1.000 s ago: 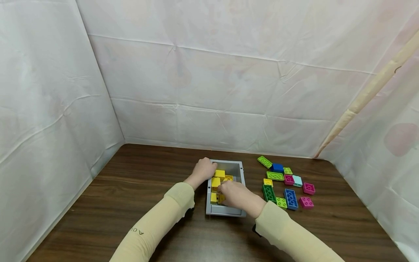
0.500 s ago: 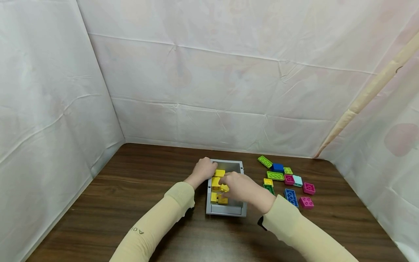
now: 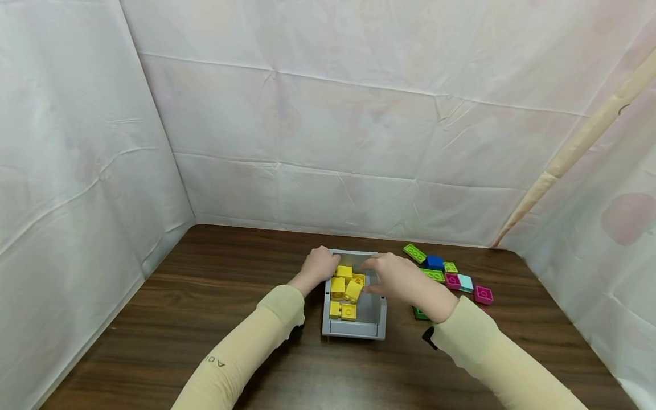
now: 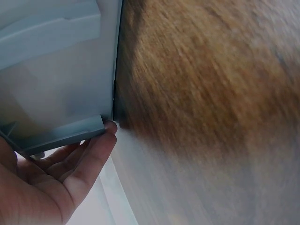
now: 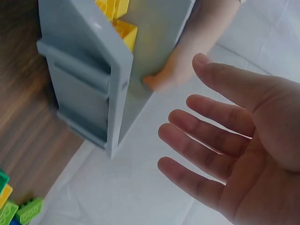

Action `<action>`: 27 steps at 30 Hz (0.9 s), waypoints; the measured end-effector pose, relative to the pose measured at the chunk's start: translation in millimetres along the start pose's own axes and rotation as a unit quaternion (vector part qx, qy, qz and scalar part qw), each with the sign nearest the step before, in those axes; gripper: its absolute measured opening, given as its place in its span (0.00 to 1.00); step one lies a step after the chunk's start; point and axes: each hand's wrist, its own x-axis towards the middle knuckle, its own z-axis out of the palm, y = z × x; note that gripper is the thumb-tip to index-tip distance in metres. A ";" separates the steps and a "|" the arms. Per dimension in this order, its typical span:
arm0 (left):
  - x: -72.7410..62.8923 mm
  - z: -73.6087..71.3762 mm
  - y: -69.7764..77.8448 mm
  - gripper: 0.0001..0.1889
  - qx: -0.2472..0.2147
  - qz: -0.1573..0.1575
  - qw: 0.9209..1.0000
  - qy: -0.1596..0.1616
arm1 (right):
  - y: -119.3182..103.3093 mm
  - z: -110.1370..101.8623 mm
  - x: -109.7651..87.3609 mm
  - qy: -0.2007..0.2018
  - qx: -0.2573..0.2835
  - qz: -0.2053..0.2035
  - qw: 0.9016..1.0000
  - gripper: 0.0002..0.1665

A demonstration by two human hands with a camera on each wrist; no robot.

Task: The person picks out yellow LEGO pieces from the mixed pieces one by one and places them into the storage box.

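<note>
A grey plastic bin [image 3: 357, 329] stands on the table with several yellow toy bricks [image 3: 337, 287] gathered along its left side. One yellow brick [image 3: 353, 291] leans at a slant among the others. At the bin's far left corner, my left hand [image 3: 320, 265] grips the wall; in the left wrist view its fingers [image 4: 91, 161] curl at a ledge on the bin's outside. My right hand [image 3: 397, 276] hovers over the bin's right wall, holding nothing. The right wrist view shows its fingers [image 5: 201, 147] spread and loosely bent, apart from the bin.
To the bin's right lie loose bricks: a lime brick [image 3: 414, 253], a blue brick [image 3: 434, 262], a magenta brick [image 3: 483, 294] and a pale blue brick [image 3: 466, 283]. My right arm covers some of them. White cloth [image 3: 328, 142] hangs behind the dark wooden table [image 3: 215, 273].
My right hand has drawn back to the right, away from the yellow bricks. The slanted yellow brick, earlier under its fingers, lies free of them. My left hand has not moved.
</note>
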 end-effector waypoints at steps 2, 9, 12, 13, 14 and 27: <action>-0.1 0.0 -0.2 0.27 0.000 0.002 1.000 0.000 | 5.3 -2.7 -2.3 0.009 0.007 -0.002 1.000 0.24; -0.6 0.8 0.6 0.28 0.004 -0.001 1.000 0.003 | 29.2 -5.5 -10.6 0.043 0.012 -0.002 0.999 0.25; -0.2 1.7 0.7 0.28 0.009 0.000 1.000 0.005 | 39.1 -5.7 -15.0 0.048 0.014 0.009 0.999 0.26; 0.0 2.0 0.7 0.28 0.011 0.000 1.000 0.006 | 42.0 -5.7 -16.4 0.050 0.014 0.014 0.999 0.26; 0.2 2.3 0.5 0.28 0.013 0.000 1.000 0.006 | 44.7 -5.6 -17.8 0.051 0.014 0.020 0.998 0.27; 2.3 3.0 -0.5 0.27 0.013 -0.006 1.000 0.012 | 79.5 -1.8 -26.1 0.054 0.027 0.058 0.996 0.28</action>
